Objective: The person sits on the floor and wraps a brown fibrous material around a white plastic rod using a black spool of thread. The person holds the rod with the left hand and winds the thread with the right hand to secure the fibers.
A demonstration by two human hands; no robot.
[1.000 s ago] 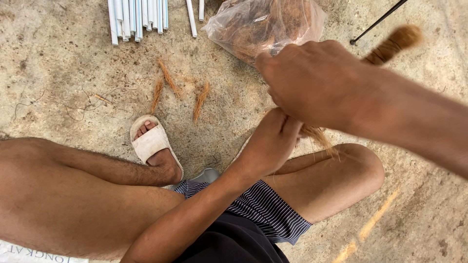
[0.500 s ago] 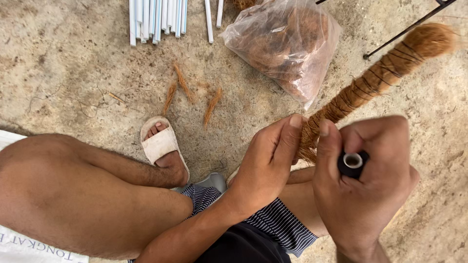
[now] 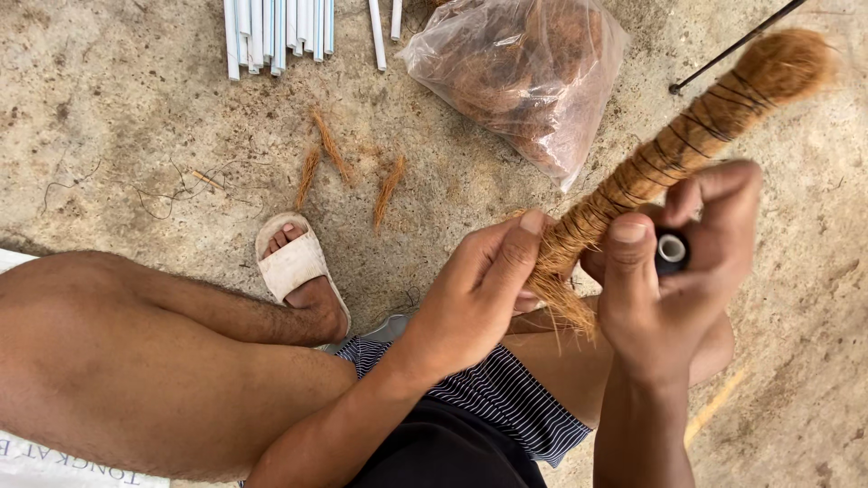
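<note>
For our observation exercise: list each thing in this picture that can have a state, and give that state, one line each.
Fibre-wrapped stick: bound with dark thread, loose at its lower end.
Left hand: pinching the stick's frayed end.
Right hand: gripping a dark thread spool.
Plastic bag: lying on the ground, full of brown fibre.
White tubes: lying side by side.
</note>
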